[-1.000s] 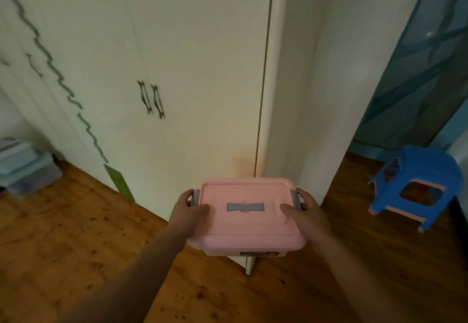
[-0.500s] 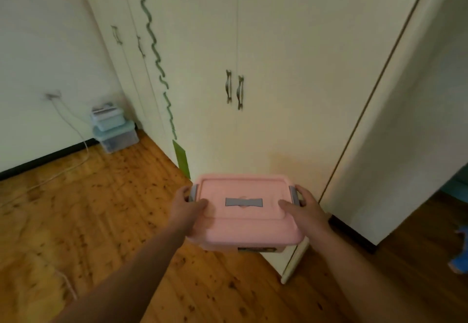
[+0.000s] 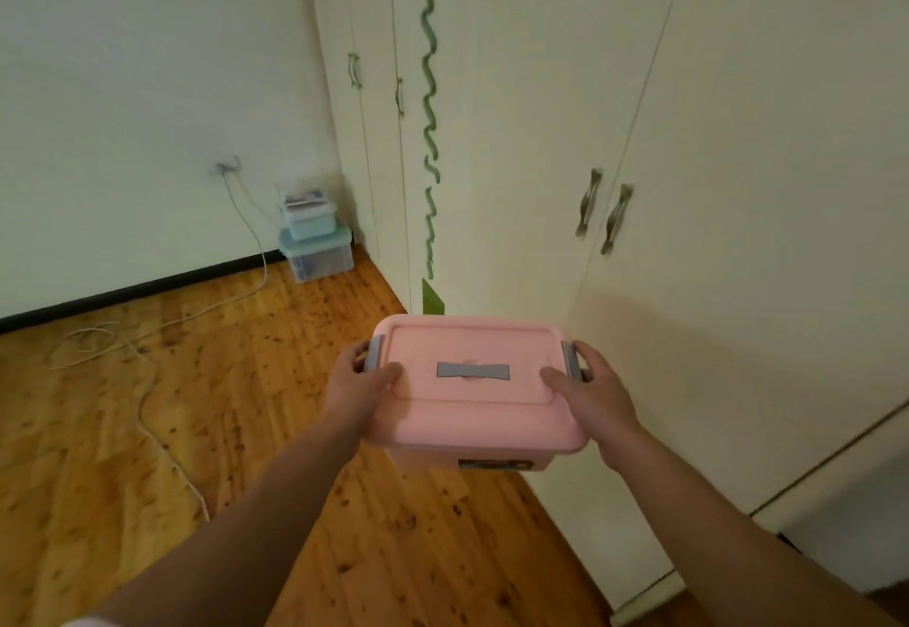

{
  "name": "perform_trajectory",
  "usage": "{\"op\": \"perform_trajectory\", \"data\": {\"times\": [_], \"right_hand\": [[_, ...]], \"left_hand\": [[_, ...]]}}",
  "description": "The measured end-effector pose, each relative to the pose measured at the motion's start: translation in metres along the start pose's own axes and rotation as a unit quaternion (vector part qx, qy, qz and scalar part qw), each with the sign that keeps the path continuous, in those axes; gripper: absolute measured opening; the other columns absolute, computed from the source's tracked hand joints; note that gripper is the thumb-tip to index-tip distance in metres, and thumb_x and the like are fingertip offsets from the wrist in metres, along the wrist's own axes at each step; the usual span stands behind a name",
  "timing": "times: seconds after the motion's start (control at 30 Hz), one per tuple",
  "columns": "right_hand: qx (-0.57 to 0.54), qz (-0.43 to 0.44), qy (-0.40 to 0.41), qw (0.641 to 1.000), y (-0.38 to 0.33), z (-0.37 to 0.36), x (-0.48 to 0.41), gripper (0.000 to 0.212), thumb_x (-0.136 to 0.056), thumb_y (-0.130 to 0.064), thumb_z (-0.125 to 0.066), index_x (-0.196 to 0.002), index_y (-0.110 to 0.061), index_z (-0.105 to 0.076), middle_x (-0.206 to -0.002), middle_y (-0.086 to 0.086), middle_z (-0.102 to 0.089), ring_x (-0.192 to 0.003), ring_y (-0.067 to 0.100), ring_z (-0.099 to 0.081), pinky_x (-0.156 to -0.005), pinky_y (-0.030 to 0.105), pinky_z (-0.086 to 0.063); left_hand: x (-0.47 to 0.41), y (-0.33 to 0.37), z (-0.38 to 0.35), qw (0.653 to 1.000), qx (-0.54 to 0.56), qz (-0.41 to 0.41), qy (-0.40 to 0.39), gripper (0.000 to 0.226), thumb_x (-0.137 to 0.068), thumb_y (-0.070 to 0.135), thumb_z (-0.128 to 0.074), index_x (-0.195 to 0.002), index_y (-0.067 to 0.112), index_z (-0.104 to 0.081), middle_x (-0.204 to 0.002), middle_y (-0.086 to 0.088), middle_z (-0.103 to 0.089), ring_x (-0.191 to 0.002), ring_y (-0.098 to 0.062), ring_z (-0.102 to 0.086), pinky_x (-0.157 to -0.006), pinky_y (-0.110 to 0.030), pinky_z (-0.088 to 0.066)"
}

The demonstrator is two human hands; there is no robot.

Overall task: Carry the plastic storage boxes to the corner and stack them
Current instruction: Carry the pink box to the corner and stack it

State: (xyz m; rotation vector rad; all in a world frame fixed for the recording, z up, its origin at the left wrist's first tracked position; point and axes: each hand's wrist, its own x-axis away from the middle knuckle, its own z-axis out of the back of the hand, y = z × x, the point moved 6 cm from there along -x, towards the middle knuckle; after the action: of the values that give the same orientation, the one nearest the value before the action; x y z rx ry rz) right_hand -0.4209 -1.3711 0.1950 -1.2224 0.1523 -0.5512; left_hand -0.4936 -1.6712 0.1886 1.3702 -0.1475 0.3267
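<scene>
I carry a pink plastic storage box [image 3: 472,410] with grey side latches and a grey lid handle at waist height in front of me. My left hand [image 3: 356,388] grips its left end, thumb on the lid. My right hand [image 3: 592,392] grips the right end the same way. In the far corner, where the wall meets the wardrobe, stands a stack of boxes: a clear box with a teal lid [image 3: 318,252] at the bottom, a smaller light-blue box [image 3: 310,219] on top of it.
A tall cream wardrobe [image 3: 541,134] with metal handles and a green wavy stripe runs along my right. A white cable [image 3: 147,395] trails from a wall socket across the wooden floor [image 3: 147,429] on the left.
My view has swung left and moved along the wardrobe: the blue stool is gone from sight and the corner stack now shows ahead. Both hands keep their hold on the pink box.
</scene>
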Motion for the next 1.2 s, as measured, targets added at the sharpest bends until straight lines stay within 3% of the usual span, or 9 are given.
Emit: {"op": "perform_trajectory", "data": {"times": [0.1,0.4,0.5,0.6,0.87,1.1,1.2], "right_hand": [[0.008,0.008,-0.011,1.0,-0.017,-0.026,-0.011,0.064,-0.085,-0.037,-0.07,-0.142,-0.033,-0.042,-0.126,0.003,-0.056,-0.104,0.024,-0.056,-0.077,0.033,-0.045],[0.028,0.039,-0.049,0.998,-0.064,-0.097,-0.046,0.064,-0.087,-0.038,-0.068,-0.144,-0.033,-0.039,-0.131,0.005,-0.054,-0.1,0.021,-0.054,-0.062,0.027,-0.04],[0.03,0.045,-0.069,0.996,-0.075,-0.119,-0.063,0.063,-0.088,-0.036,-0.067,-0.144,-0.032,-0.039,-0.132,0.005,-0.053,-0.101,0.021,-0.053,-0.068,0.03,-0.042],[0.038,0.054,-0.088,0.994,-0.089,-0.142,-0.084,0.061,-0.089,-0.035,-0.067,-0.143,-0.031,-0.039,-0.132,0.006,-0.053,-0.101,0.022,-0.053,-0.061,0.026,-0.042],[0.045,0.073,-0.141,0.986,-0.124,-0.195,-0.167,0.063,-0.088,-0.039,-0.066,-0.144,-0.032,-0.038,-0.133,0.003,-0.053,-0.101,0.02,-0.053,-0.065,0.03,-0.045],[0.061,0.091,-0.185,0.977,-0.156,-0.233,-0.249,0.061,-0.088,-0.04,-0.066,-0.142,-0.034,-0.038,-0.131,0.002,-0.053,-0.101,0.02,-0.054,-0.059,0.026,-0.045],[0.064,0.096,-0.195,0.974,-0.164,-0.248,-0.278,0.06,-0.088,-0.039,-0.065,-0.142,-0.033,-0.039,-0.132,0.003,-0.053,-0.103,0.022,-0.053,-0.064,0.029,-0.046]], "left_hand": [[-0.019,0.005,0.02,1.0,0.005,-0.011,0.012,0.057,-0.086,0.022,-0.069,-0.136,0.032,-0.043,-0.117,0.005,-0.053,-0.084,-0.014,-0.057,-0.054,-0.027,-0.046],[-0.067,0.014,0.072,0.997,0.017,0.012,0.079,0.06,-0.086,0.023,-0.069,-0.138,0.034,-0.042,-0.112,0.008,-0.049,-0.075,-0.012,-0.054,-0.044,-0.022,-0.041],[-0.084,0.015,0.084,0.995,0.027,0.02,0.093,0.06,-0.086,0.024,-0.069,-0.139,0.033,-0.042,-0.112,0.008,-0.049,-0.076,-0.013,-0.054,-0.045,-0.023,-0.043],[-0.102,0.016,0.094,0.993,0.038,0.019,0.109,0.06,-0.086,0.023,-0.068,-0.139,0.032,-0.041,-0.113,0.008,-0.048,-0.078,-0.013,-0.054,-0.048,-0.025,-0.043],[-0.17,0.039,0.101,0.985,0.058,0.02,0.161,0.06,-0.085,0.023,-0.068,-0.138,0.031,-0.042,-0.114,0.007,-0.046,-0.08,-0.01,-0.051,-0.053,-0.027,-0.044],[-0.234,0.062,0.091,0.976,0.068,0.029,0.206,0.058,-0.085,0.023,-0.069,-0.137,0.03,-0.043,-0.116,0.006,-0.049,-0.079,-0.011,-0.053,-0.051,-0.026,-0.042],[-0.256,0.071,0.088,0.972,0.067,0.023,0.225,0.058,-0.085,0.023,-0.07,-0.136,0.029,-0.045,-0.117,0.006,-0.05,-0.078,-0.01,-0.052,-0.051,-0.025,-0.041]]}}
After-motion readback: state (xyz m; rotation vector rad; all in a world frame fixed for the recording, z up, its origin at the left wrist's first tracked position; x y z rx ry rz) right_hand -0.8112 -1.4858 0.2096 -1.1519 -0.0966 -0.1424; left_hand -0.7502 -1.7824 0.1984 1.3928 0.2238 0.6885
